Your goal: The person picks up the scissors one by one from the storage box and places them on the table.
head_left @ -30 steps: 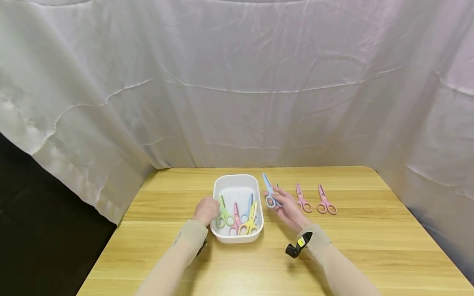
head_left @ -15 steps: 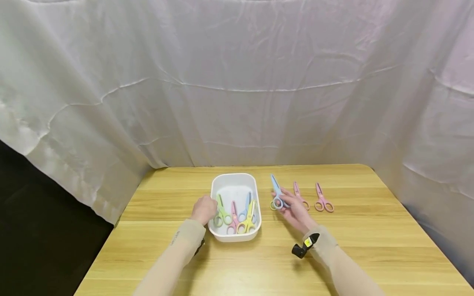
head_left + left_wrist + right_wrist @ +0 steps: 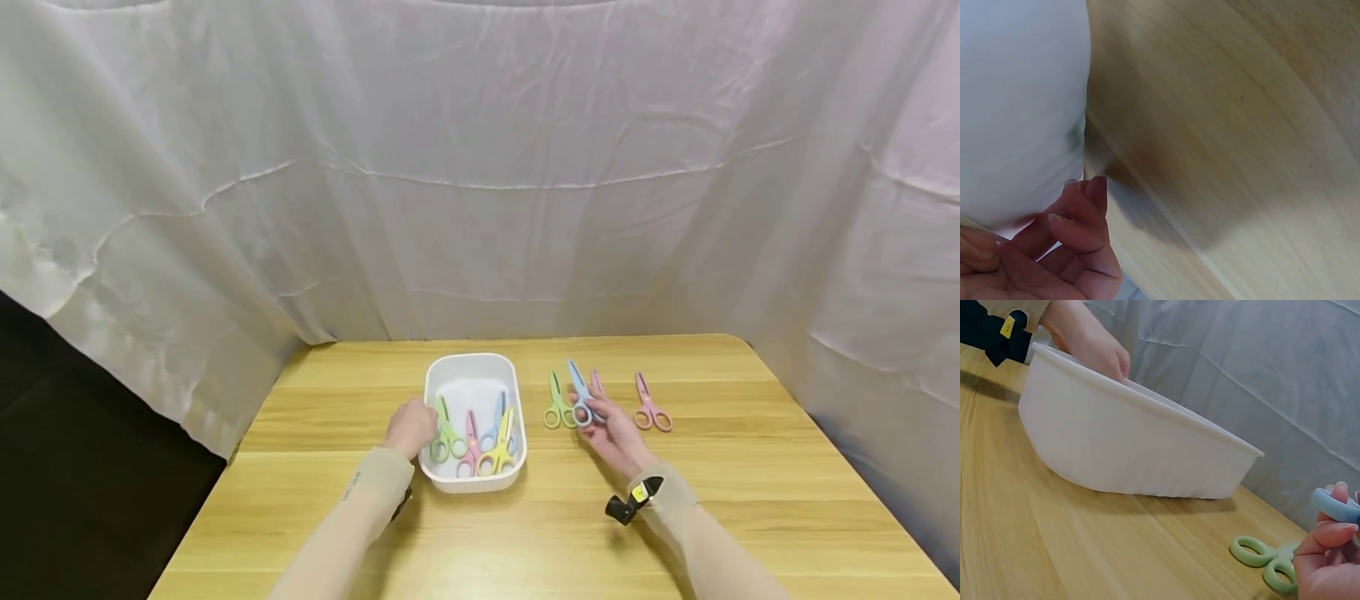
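Observation:
My right hand (image 3: 618, 442) holds a pair of light blue scissors (image 3: 578, 380) by the handles, blades pointing away over the table. In the right wrist view a blue handle loop (image 3: 1329, 504) shows between thumb and fingers. Just left of it, green scissors (image 3: 556, 390) lie on the table; pink scissors (image 3: 596, 381) are partly hidden behind the hand. My left hand (image 3: 411, 428) grips the left rim of a white bin (image 3: 472, 484), its curled fingers against the outer wall in the left wrist view. Inside the bin lie green (image 3: 443, 414), pink (image 3: 472, 427), blue (image 3: 501, 406) and yellow scissors (image 3: 506, 433).
Another pair of pink scissors (image 3: 643, 390) lies to the right of my right hand. The wooden table (image 3: 750, 500) ends at a pale curtain (image 3: 480, 233) along the back and sides. Dark cloth (image 3: 90, 467) hangs at the left.
My right hand has carried the blue scissors rightward, away from the bin and past the green scissors, which are now uncovered. The left hand has stayed at the bin's rim.

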`<state>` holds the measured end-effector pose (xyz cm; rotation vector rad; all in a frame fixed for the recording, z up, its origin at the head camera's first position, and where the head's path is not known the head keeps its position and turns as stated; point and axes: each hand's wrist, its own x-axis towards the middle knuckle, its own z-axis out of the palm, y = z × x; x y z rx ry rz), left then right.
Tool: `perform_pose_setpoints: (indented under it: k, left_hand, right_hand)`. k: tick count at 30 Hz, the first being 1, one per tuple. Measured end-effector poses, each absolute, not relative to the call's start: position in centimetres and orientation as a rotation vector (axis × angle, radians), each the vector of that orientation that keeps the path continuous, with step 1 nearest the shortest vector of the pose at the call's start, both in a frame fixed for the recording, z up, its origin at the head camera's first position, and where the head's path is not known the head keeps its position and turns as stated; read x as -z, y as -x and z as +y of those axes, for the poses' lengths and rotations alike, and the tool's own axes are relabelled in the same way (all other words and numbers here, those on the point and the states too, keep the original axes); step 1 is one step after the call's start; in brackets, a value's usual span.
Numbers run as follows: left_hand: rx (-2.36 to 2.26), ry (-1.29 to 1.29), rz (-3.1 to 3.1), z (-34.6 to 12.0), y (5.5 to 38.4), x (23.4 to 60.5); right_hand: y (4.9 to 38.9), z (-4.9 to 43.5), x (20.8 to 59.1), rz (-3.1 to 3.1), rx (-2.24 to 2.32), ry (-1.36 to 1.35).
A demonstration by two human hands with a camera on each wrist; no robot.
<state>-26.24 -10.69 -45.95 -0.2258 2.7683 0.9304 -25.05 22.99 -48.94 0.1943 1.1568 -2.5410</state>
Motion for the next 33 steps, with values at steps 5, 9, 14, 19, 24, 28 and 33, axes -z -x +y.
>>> perform_pose_setpoints:
  k: [5,9,14,19,24,28,33]
  left_hand:
    - [-0.923,0.211,2.778,-10.6,26.2,46.1]
    - [-0.932,0.209,2.771,-10.7,26.1,46.1]
    - [-0.937,0.205,2.785,-10.6,26.2,46.1]
    - [-0.916,0.195,2.799,-10.6,26.2,46.0]
    - [-0.899,0.176,2.809,-10.6,26.1,45.9]
    - [-0.894,0.163,2.820,-10.6,26.1,45.9]
    - [-0.909,0.165,2.810,-10.7,26.1,46.0]
  right_hand:
    - [24.8,24.1,48.9,1.147,2.552,-0.219]
    - [24.6,24.9,48.8,1.126,2.565,-0.273]
    - [24.6,25.9,48.9,1.170,2.566,-0.255]
    - [24.7,27.0,49.0,1.203,2.583,-0.239]
    - [24.5,28.3,49.0,1.195,2.597,-0.255]
    - [24.3,29.5,48.9,1.198,2.593,-0.277]
    - [24.3,31.3,48.9,1.201,2.591,-0.249]
